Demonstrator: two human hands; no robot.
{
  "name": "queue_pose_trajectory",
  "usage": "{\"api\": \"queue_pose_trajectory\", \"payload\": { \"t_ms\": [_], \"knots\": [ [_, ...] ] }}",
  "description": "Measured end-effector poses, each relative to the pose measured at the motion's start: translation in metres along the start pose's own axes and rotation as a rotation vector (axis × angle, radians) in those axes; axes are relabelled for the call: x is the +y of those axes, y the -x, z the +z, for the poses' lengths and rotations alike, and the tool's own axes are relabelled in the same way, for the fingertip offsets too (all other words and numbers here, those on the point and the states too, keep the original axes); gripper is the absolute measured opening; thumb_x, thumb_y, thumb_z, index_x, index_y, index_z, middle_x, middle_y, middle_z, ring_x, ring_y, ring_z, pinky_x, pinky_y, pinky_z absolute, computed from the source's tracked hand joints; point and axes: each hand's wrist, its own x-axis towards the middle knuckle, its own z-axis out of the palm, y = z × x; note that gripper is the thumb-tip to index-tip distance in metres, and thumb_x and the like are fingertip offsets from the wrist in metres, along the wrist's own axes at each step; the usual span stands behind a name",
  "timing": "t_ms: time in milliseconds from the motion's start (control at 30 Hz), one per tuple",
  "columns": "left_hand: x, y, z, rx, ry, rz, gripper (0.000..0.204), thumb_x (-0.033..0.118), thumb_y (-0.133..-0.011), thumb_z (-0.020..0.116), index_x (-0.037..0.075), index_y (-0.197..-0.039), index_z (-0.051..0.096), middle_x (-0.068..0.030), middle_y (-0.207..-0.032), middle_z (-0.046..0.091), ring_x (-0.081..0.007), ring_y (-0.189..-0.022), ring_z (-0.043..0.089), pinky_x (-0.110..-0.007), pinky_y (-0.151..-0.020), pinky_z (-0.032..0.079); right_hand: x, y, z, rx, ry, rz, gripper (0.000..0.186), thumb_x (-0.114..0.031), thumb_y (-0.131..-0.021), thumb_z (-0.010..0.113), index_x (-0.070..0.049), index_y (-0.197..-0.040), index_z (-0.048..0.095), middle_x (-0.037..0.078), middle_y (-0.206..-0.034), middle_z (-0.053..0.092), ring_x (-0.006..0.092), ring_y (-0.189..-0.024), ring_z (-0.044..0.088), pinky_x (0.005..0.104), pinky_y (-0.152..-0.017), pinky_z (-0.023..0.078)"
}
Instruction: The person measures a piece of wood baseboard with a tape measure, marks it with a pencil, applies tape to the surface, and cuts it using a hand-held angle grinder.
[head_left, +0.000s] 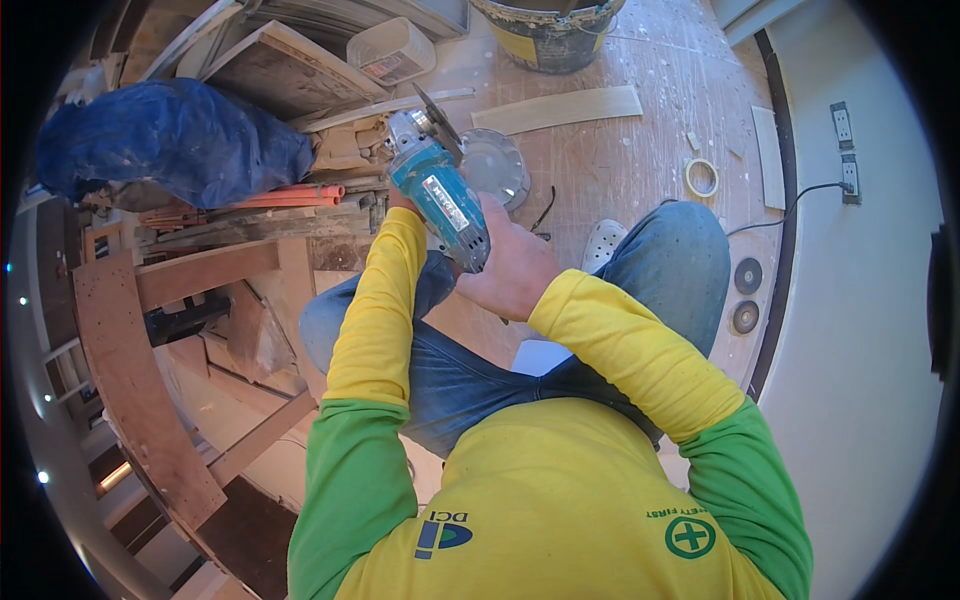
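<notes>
A teal angle grinder (pixel 440 200) is held up in front of me, its metal head and dark disc (pixel 438 122) pointing away. My right hand (pixel 512 262) wraps round the rear of its body. On the other side, my left hand (pixel 403 197) grips the grinder near its head; most of that hand's fingers are hidden behind the tool. Just beyond, a round grey plate-like piece (pixel 497 165) lies on the floor, partly covered by the grinder. A short dark strap or cord (pixel 545 208) is beside it.
Two small discs (pixel 747 275) lie at right, near a cord plugged into a wall outlet (pixel 850 178). A tape roll (pixel 702 177), a pale strip (pixel 560 108) and a bucket (pixel 550 45) are ahead. Left are a blue cover (pixel 180 140), orange pipes (pixel 290 196) and a wooden frame (pixel 130 370).
</notes>
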Motion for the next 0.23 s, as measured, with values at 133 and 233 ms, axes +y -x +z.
{"api": "queue_pose_trajectory", "payload": {
  "t_ms": [133, 233],
  "knots": [
    [-0.0013, -0.0017, -0.0005, -0.01, 0.036, -0.012, 0.033, 0.033, -0.096, 0.054, 0.001, -0.104, 0.059, -0.023, -0.101, 0.067, -0.0336, -0.084, 0.069, -0.044, -0.073, 0.06, 0.0009, 0.0003, -0.0004, 0.0, -0.002, 0.007, 0.086, -0.027, -0.072, 0.072, -0.007, -0.143, 0.028, 0.029, -0.108, 0.063, 0.0469, -0.101, 0.062, 0.0481, -0.09, 0.048],
    [-0.0014, -0.002, -0.001, 0.017, 0.064, -0.024, 0.04, 0.037, -0.095, 0.055, 0.0, -0.108, 0.059, -0.0252, -0.106, 0.067, -0.0351, -0.086, 0.07, -0.045, -0.074, 0.06, 0.0035, 0.0003, 0.0018, 0.013, 0.004, -0.005, 0.086, -0.028, -0.072, 0.072, -0.007, -0.144, 0.028, 0.029, -0.108, 0.063, 0.0469, -0.101, 0.062, 0.0481, -0.09, 0.048]
  ]
}}
